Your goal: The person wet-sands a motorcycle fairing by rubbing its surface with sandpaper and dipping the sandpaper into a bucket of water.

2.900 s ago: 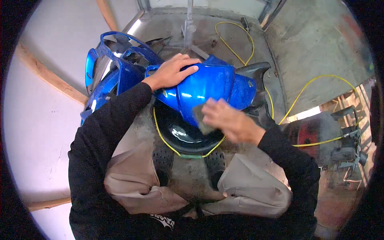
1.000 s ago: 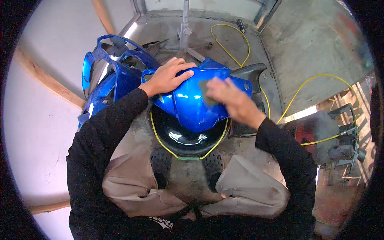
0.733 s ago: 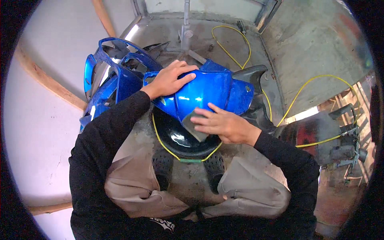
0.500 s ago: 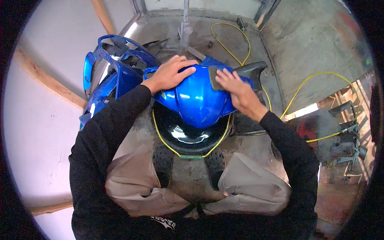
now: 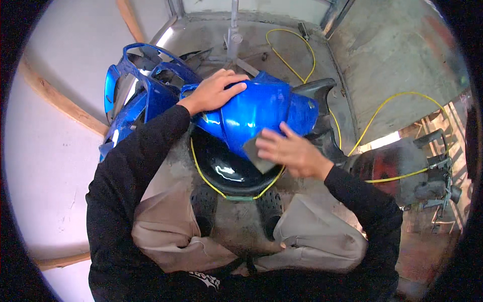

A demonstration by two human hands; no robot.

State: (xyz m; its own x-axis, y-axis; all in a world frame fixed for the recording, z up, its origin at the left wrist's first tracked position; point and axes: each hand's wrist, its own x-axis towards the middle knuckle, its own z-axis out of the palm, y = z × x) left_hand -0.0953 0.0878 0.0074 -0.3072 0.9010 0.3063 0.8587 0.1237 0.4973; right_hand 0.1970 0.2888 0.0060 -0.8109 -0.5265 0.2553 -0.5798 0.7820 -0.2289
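A glossy blue motorcycle fairing panel point(image 5: 254, 113) lies across a shiny black basin point(image 5: 226, 168) between my feet. My left hand point(image 5: 218, 91) grips the panel's far left edge, fingers curled over the top and thumb on the surface. A thin grey-green scouring pad point(image 5: 259, 155) sits under the fingers of my right hand point(image 5: 288, 151), pressed at the panel's near edge. Those fingers are slightly blurred and cover part of the pad. Farther right on the panel, the blue surface looks duller.
More blue fairing parts point(image 5: 151, 83) lean at the left by a pale wall. A yellow hose point(image 5: 397, 95) loops on the right to a dark compressor point(image 5: 397, 161). A metal stand point(image 5: 234, 40) rises at the back. Black molded parts point(image 5: 322, 90) lie right of the panel.
My right hand has slid the pad from the panel's far right part toward me, down to the near edge. The panel has tilted or turned somewhat; my left hand keeps its place.
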